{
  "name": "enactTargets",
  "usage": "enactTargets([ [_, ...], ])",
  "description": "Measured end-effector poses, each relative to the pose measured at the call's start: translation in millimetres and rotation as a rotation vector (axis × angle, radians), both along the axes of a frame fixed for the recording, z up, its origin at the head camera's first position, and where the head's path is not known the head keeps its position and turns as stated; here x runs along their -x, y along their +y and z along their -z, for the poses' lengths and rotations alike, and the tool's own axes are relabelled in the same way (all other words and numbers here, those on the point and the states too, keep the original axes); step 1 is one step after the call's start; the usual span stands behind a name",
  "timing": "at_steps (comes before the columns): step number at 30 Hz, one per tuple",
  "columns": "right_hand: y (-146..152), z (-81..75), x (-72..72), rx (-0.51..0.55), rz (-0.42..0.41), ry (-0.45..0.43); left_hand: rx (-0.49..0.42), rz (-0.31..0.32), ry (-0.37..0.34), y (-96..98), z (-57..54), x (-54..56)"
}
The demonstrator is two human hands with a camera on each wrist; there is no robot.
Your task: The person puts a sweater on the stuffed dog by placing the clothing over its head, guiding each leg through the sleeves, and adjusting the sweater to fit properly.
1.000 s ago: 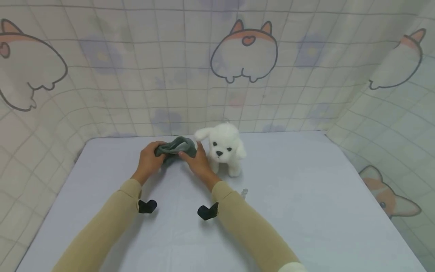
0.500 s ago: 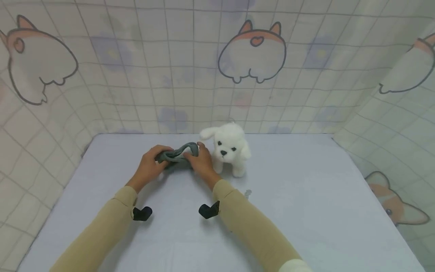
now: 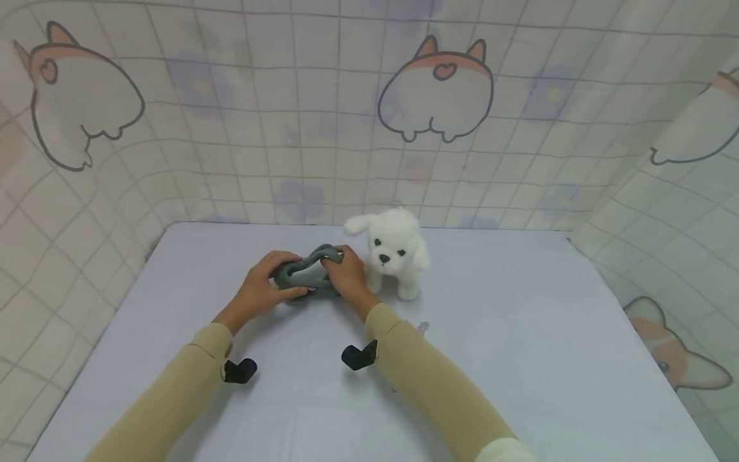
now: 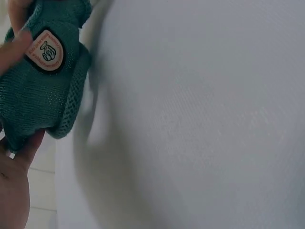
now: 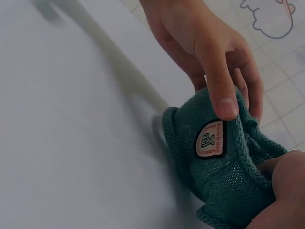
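A small green knitted garment with rolled edges is held between both hands at the back of the table. Its opening faces up, stretched into an oval. A pink patch with a dark border shows on its front in both wrist views. My left hand grips the left end, thumb along the near side; in the right wrist view that thumb presses beside the patch. My right hand holds the right end, its thumb inside the opening. Just right of it stands a white plush dog.
A white cloth covers the table. Behind and at both sides hangs a checked curtain printed with corgis, close to the table's edges. Black wrist mounts project from the inner side of the sleeves.
The garment's opening has been pulled wider, and both hands have come slightly nearer with it. My left thumb has straightened along the near side. The head view has shifted, while the plush dog stays put.
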State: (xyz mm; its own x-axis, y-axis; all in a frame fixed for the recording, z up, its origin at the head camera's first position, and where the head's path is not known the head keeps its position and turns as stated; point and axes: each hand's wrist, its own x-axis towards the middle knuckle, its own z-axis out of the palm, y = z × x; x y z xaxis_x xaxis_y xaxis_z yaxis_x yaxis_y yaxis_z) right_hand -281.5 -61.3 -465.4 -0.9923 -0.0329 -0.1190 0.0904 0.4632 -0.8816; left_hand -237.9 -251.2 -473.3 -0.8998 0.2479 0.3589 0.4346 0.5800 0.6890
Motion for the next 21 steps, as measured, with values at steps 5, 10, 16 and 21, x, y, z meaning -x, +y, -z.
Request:
enactTargets([
  [5,2,-3.0,-2.8,0.022,-0.064,0.065,-0.007,-0.071,-0.078,0.9,0.7,0.1],
  [10,2,-7.4,-7.6,0.022,-0.132,0.127,0.036,-0.115,-0.052,0.2,1.0,5.5],
  [16,1,-17.7,-16.3,-0.003,-0.175,0.178,0.122,-0.155,-0.033,4.3,-3.6,6.5],
  [21,4,-27.9,-25.2,-0.044,-0.201,0.251,0.199,-0.194,-0.051,9.6,-12.5,3.0],
])
